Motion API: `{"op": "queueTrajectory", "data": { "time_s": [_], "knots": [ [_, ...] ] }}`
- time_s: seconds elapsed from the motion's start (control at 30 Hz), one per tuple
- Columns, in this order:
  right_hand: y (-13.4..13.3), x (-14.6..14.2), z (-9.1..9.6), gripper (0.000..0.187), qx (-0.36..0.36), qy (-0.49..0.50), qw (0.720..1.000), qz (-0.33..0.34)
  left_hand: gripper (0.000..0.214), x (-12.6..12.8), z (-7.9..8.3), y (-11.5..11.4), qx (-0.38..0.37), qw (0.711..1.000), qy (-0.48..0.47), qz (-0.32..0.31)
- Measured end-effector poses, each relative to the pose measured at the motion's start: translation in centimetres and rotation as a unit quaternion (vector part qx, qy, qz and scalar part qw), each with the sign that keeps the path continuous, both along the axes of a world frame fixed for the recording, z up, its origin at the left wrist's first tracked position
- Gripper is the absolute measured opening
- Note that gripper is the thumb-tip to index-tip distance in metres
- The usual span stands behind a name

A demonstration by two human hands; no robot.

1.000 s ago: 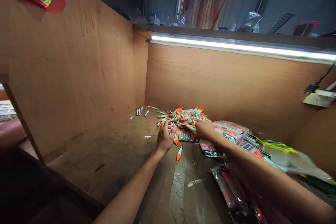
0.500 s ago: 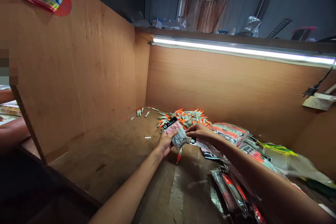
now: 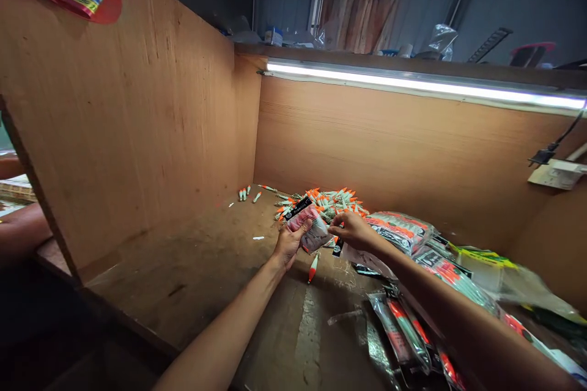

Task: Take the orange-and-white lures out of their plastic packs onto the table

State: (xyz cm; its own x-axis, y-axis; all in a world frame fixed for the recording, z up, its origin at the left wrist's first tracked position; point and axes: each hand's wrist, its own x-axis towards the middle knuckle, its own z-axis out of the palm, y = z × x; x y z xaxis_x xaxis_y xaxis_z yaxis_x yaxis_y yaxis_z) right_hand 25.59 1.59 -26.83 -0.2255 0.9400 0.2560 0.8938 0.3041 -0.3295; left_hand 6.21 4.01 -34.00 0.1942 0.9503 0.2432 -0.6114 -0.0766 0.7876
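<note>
My left hand (image 3: 288,243) grips a small clear plastic packet (image 3: 316,236) with a black printed header, thumb on top. The packet is tilted, its header up and to the left. At its open-looking right end, my right hand (image 3: 351,229) has its fingers pinched together; what they hold, if anything, is too small to make out. Just behind both hands lies a heap of orange-and-white fishing lures (image 3: 339,198). A single lure (image 3: 313,269) rests on the board below the packet. Beneath my right hand another black-headed packet (image 3: 338,247) shows partly.
Filled lure packets (image 3: 398,229) are piled to the right, with more packets (image 3: 408,330) nearer me. Several loose lures (image 3: 244,194) lie by the left partition (image 3: 151,134). A tube light (image 3: 413,85) hangs under the shelf. Another person's arm (image 3: 25,229) shows at far left.
The packet in my left hand has turned slightly, and more of its pink print shows. My right fingers have shifted a little at its right end.
</note>
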Motion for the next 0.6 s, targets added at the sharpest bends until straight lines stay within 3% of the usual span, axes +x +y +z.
{"op": "queueTrajectory", "data": {
  "time_s": [0.1,0.23,0.43,0.53,0.6],
  "knots": [
    [-0.4,-0.1,-0.1,0.022,0.030,-0.002,0.999,-0.017,0.043,0.1,0.0,0.1,0.028,0.999,-0.009,0.018],
    [-0.8,0.0,0.0,0.028,0.018,0.001,1.000,-0.022,0.041,0.1,-0.4,0.4,0.048,0.998,-0.013,0.032],
    [-1.0,0.3,0.4,0.018,0.054,-0.001,0.999,-0.006,0.040,0.2,-0.4,0.2,0.065,0.998,-0.002,0.027],
    [-1.8,-0.2,0.1,0.017,0.095,-0.030,0.995,-0.020,0.044,0.4,-0.5,0.2,0.038,0.999,0.003,0.028],
    [-2.6,-0.8,-0.4,0.018,0.136,-0.059,0.989,-0.017,0.047,0.4,-0.8,0.5,-0.024,0.999,0.005,0.037]
  ]
}}
